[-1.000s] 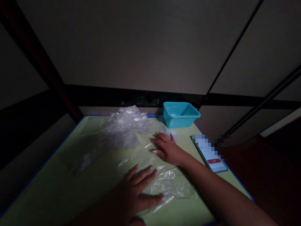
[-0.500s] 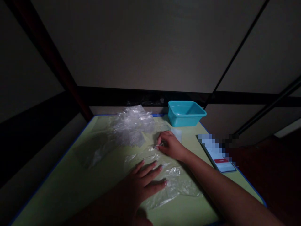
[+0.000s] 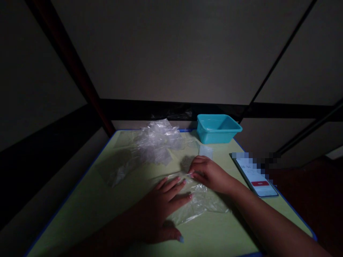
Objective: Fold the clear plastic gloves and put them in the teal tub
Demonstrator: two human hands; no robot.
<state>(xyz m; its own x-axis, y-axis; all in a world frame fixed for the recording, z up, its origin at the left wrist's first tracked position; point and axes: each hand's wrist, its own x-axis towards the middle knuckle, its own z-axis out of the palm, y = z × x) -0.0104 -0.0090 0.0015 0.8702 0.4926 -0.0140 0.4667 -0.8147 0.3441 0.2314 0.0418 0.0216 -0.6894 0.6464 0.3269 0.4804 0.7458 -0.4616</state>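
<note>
A clear plastic bag [image 3: 197, 205] lies crinkled on the pale green table [image 3: 107, 217]. My left hand [image 3: 168, 203] rests on its left part with fingers spread. Pinched between the thumb and fingers of my right hand [image 3: 209, 173] is the bag's far edge. Beyond both hands sits a loose heap of clear plastic bags [image 3: 158, 139], with more thin film trailing off its left side. A small pale bluish piece [image 3: 205, 151] lies just past my right hand; what it is I cannot make out.
A turquoise plastic basin [image 3: 218, 134] stands at the table's back right corner. Along the right edge lies a phone [image 3: 254, 175] with its screen lit. A dark panelled wall [image 3: 166, 53] rises right behind the table.
My right hand has drawn the bag's far edge nearer to me and toward my left hand. The left thumb now shows stretched out. The whole view has shifted slightly.
</note>
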